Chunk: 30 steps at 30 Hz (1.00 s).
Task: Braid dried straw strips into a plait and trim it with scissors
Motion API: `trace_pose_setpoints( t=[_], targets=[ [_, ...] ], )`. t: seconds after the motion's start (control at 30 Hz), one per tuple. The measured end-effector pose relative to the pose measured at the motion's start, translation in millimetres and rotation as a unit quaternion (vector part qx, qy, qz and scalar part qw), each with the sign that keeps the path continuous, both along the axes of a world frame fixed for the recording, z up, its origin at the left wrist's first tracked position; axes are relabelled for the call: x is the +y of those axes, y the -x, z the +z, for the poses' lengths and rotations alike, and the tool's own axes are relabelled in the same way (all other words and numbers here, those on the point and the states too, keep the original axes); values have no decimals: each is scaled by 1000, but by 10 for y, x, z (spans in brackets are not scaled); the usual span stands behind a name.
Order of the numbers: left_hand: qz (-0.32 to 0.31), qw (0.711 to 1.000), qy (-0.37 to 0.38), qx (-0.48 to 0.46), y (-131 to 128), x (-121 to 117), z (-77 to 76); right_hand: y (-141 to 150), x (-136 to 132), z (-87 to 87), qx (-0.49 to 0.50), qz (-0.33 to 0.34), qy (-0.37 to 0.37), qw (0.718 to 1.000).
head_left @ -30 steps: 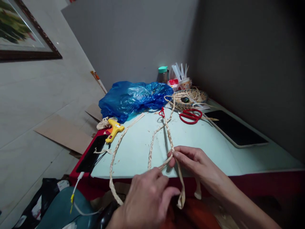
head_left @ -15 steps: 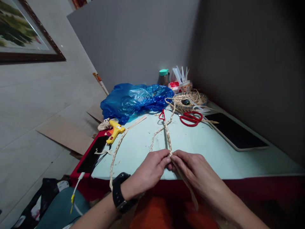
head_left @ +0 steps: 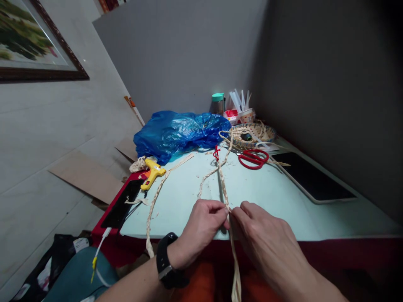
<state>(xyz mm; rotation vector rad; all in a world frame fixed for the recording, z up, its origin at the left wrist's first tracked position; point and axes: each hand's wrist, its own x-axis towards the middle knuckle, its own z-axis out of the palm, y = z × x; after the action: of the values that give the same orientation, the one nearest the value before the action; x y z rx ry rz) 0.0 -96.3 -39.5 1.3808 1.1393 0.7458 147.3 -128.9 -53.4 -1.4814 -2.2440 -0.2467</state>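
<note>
A pale plaited straw braid [head_left: 222, 180] runs from a red cord loop [head_left: 216, 153] down to my two hands at the table's front edge. My left hand [head_left: 208, 220], below a black wristwatch, pinches the braid's lower end between thumb and fingers. My right hand [head_left: 261, 230] is closed at the same spot, fingertips nearly touching the left ones, with strands of the braid gripped there. Loose flat strands [head_left: 234, 268] hang from between the hands over the table edge. Another stretch of braid [head_left: 208, 176] crosses the taut one.
Red-handled scissors [head_left: 253, 159] and a tablet [head_left: 315, 176] lie to the right. Behind are a woven basket [head_left: 267, 133], a paper cup with white sticks [head_left: 246, 115], a bottle [head_left: 217, 105] and a blue plastic bag [head_left: 179, 132]. A yellow glue gun [head_left: 153, 172] and a long braid [head_left: 151, 214] lie left.
My right hand has turned and shifted slightly right and down. The loose strands now hang straighter between the hands. The red loop has twisted narrower.
</note>
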Motion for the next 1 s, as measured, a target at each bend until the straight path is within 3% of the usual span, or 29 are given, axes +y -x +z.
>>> trace_pose_setpoints(
  t=[0.13, 0.43, 0.53, 0.67, 0.77, 0.83, 1.0],
  targets=[
    [14, 1000, -17, -1, -11, -7, -37, 93, -55, 27, -26, -17, -82, 996],
    [19, 994, 72, -80, 29, -45, 17, 122, -222, -48, -36, 30, -69, 996],
    [26, 991, 93, -91, 41, -42, 44, -44, -194, 40, 102, 88, 18, 991],
    [16, 990, 90, -104, 76, -36, 59, -175, -24, 170, 293, 71, 169, 938],
    [19, 991, 85, -100, 95, -38, 66, -92, 96, 156, 338, 100, 287, 891],
    [21, 992, 77, -100, 100, -47, 77, -7, 140, 100, 360, 118, 321, 868],
    [7, 992, 63, -110, 92, -94, 84, 52, 191, -4, 358, 107, 331, 866]
  ],
)
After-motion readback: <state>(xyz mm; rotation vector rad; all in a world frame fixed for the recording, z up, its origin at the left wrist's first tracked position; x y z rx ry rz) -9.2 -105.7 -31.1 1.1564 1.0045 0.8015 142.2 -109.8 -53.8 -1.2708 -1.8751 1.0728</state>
